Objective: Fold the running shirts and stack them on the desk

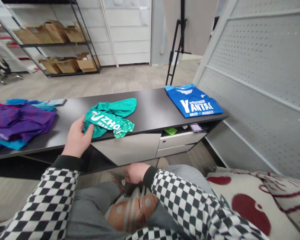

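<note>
A green T-shirt with white lettering lies crumpled on the dark top of a low cabinet. My left hand grips its left edge, thumb in front and the other fingers tucked behind the cloth. Lower down, my right hand hangs above my lap, away from the shirts. Its fingers curl downward, blurred and mostly hidden, so I cannot see whether it holds anything. Farther right on the cabinet, a blue T-shirt printed "Yantai" lies folded flat.
Purple and blue clothes are heaped at the cabinet's left end. Below the top, an open shelf holds a bright green item. A perforated grey panel stands on the right, above a patterned cushion. Cardboard boxes fill a rack behind.
</note>
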Available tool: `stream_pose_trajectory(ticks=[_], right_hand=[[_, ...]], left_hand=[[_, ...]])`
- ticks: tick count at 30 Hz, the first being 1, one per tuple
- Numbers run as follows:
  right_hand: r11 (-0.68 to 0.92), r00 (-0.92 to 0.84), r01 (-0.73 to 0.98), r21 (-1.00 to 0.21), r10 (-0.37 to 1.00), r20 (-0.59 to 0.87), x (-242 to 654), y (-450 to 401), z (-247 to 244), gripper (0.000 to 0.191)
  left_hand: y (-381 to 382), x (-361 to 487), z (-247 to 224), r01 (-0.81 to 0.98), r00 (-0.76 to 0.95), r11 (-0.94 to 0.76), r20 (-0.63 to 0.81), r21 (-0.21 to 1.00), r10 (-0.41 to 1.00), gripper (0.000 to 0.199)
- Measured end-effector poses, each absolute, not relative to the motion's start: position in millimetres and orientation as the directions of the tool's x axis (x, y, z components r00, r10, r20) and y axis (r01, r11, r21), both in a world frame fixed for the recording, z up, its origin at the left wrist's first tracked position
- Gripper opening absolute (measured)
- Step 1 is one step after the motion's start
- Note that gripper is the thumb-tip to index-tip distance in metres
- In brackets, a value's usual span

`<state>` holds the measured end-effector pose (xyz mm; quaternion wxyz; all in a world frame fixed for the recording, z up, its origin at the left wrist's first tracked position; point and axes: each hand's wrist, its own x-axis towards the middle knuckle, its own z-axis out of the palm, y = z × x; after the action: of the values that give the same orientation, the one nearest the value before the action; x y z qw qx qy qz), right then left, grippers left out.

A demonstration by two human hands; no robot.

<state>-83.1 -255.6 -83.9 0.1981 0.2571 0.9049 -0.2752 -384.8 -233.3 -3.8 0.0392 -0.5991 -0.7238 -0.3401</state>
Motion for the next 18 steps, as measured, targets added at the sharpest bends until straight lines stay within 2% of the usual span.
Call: stream_pose_trajectory(ticks=[3, 6, 8, 10, 13, 15, 18], right_hand=[[0.693, -0.755, 0.617, -0.373, 0.388, -0.528, -76.9, -252.6, -86.8, 0.045], [0.678, -0.736, 0.646, -0.350, 0.432, -0.522, -72.8, -250.3, -90.4, 0.042], [0.679, -0.753, 0.637, -0.365, 0.446, -0.484, -73.1, -248.2, -90.0, 0.041], [0.681, -0.792, 0.602, -0.417, 0.445, -0.418, -76.3, -244.5, -84.5, 0.039], [0.670, -0.858, 0.508, -0.541, 0.452, -0.246, -82.7, -238.2, -62.7, 0.035], [0.663, -0.863, 0.433, -0.610, 0.500, -0.069, -85.4, -235.2, -39.4, 0.036], [0.685, -0.751, 0.395, -0.612, 0.624, 0.214, -87.5, -229.1, 0.1, 0.038]], left_hand=[[-251.1, -382.1, -18.6, 0.903, -0.265, 0.017, 0.527, 0.429, 0.808, 0.067], [-257.5, -382.1, -23.1, 0.934, -0.113, -0.050, 0.427, 0.352, 0.897, 0.077], [-256.8, -384.1, -20.2, 0.935, -0.068, -0.076, 0.385, 0.347, 0.921, 0.072], [-255.8, -385.1, -15.3, 0.923, -0.047, -0.105, 0.377, 0.370, 0.925, 0.058], [-255.9, -382.5, -9.2, 0.893, -0.007, -0.167, 0.384, 0.418, 0.923, 0.038], [-256.2, -379.8, -6.9, 0.864, -0.009, -0.191, 0.395, 0.466, 0.919, 0.034], [-255.3, -377.5, -5.9, 0.803, -0.073, -0.187, 0.404, 0.566, 0.912, 0.034]])
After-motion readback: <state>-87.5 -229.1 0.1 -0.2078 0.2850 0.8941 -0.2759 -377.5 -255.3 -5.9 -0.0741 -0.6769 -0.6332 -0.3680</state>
